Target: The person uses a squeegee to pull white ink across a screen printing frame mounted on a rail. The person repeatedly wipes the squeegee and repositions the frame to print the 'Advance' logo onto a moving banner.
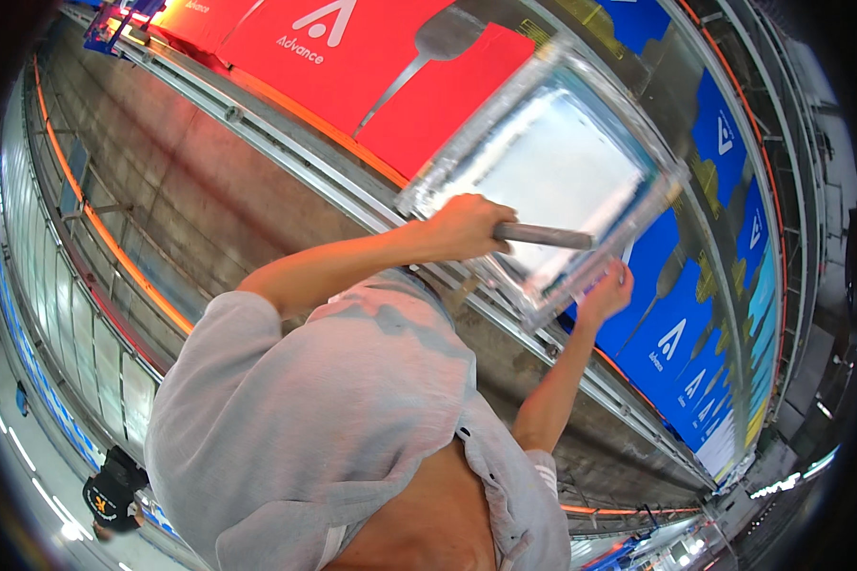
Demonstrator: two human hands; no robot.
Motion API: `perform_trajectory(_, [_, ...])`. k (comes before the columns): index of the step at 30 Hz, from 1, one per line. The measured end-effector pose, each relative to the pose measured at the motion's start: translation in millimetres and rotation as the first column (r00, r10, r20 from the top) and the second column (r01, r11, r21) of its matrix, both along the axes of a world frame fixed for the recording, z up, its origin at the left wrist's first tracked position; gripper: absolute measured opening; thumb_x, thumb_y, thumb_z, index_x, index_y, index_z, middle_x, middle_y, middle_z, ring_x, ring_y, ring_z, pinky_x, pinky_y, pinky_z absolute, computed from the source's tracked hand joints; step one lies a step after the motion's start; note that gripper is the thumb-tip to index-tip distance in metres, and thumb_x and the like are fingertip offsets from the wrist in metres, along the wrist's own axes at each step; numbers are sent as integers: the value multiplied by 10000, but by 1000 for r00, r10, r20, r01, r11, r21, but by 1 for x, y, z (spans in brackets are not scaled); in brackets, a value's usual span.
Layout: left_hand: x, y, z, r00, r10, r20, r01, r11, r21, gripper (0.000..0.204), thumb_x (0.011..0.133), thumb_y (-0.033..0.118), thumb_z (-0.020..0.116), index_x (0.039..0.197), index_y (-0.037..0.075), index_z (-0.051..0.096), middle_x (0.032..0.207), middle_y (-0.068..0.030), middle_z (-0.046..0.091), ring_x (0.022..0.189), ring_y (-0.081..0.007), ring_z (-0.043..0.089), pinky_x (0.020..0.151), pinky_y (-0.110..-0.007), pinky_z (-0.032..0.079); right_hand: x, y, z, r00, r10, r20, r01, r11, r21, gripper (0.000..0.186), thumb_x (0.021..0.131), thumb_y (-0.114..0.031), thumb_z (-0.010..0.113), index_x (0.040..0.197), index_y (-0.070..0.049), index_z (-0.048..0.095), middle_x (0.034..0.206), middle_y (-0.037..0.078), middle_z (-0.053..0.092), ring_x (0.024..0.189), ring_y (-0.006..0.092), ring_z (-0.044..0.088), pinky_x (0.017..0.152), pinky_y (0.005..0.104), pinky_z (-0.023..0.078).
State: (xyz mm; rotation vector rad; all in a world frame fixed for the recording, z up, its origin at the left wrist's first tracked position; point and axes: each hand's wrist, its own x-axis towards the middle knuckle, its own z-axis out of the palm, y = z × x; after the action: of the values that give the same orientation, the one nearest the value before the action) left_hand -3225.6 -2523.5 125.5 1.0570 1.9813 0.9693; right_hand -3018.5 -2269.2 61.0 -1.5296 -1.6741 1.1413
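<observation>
Hands apart: left hand (468, 226) clamped on one end of a grey bar, right hand (607, 293) curled at the frame's right-hand rim. Blurred there; can't tell if it grips or just touches.

Biggest first. Brown surface (162, 162) stretches along the person's left side, a long bare run bordered by an orange edge. Next, a row of printed panels past the metal rail: red panel (400, 76) to the left and far side of the frame, blue panel (662, 324) to the right, more running off to the right.

Frame (659, 181) sits tilted in view across the panels, near side over or right at the metal rail (628, 404), so little margin on the body side. Far corner reaches well in over the panels. Inside the rim: white field (562, 162), uncovered from the bar to the far rim.

Grey bar (548, 236) crosses the near part of the white field, free end close to the right-hand rim, little gap left there.
</observation>
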Motion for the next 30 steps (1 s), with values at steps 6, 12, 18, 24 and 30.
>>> perform_trajectory(6, [45, 55, -21, 908, -84, 410, 11, 984, 177, 755, 743, 434, 814, 1354, 54, 586, 1077, -234, 702, 990, -307, 689, 874, -404, 518, 150, -11, 68, 941, -308, 139, 277, 939, 205, 278, 936, -229, 661, 1085, 6, 676, 935, 97, 662, 766, 171, 600, 594, 303, 504])
perform_trajectory(12, [88, 107, -92, 904, -145, 403, -4, 939, 345, 1020, 749, 485, 802, 1545, 58, 326, 1484, -214, 477, 1369, -355, 466, 1120, -397, 385, 256, -86, 90, 776, -630, -11, 601, 735, 315, 322, 926, -270, 710, 1093, 1, 659, 825, 22, 595, 636, 99, 482, 490, 260, 372])
perform_trajectory(18, [97, 153, -92, 412, -292, 863, 213, 952, 220, 914, 724, 434, 842, 1494, 127, 457, 1361, -136, 614, 1225, -268, 591, 1036, -348, 453, 264, -183, 73, 504, -864, 3, 844, 493, 210, 296, 935, -297, 707, 1027, -20, 662, 572, -33, 405, 449, 72, 351, 373, 260, 264])
perform_trajectory(24, [173, 144, -51, 393, -533, 750, 496, 809, 314, 928, 667, 510, 868, 1445, 141, 521, 1486, -156, 489, 1177, -326, 582, 948, -387, 470, 337, -261, 65, 249, -968, 14, 944, 246, 219, 255, 934, -271, 695, 977, -22, 661, 588, -26, 427, 476, 88, 390, 396, 276, 323])
perform_trajectory(30, [224, 103, -43, 306, -642, 703, 587, 709, 392, 533, 652, 533, 831, 1032, 160, 803, 1632, -109, 274, 1389, -405, 304, 1025, -626, 302, 324, -293, 101, 167, -979, 117, 969, 185, 164, 255, 930, -273, 697, 970, -23, 662, 594, -24, 433, 481, 91, 394, 399, 280, 326])
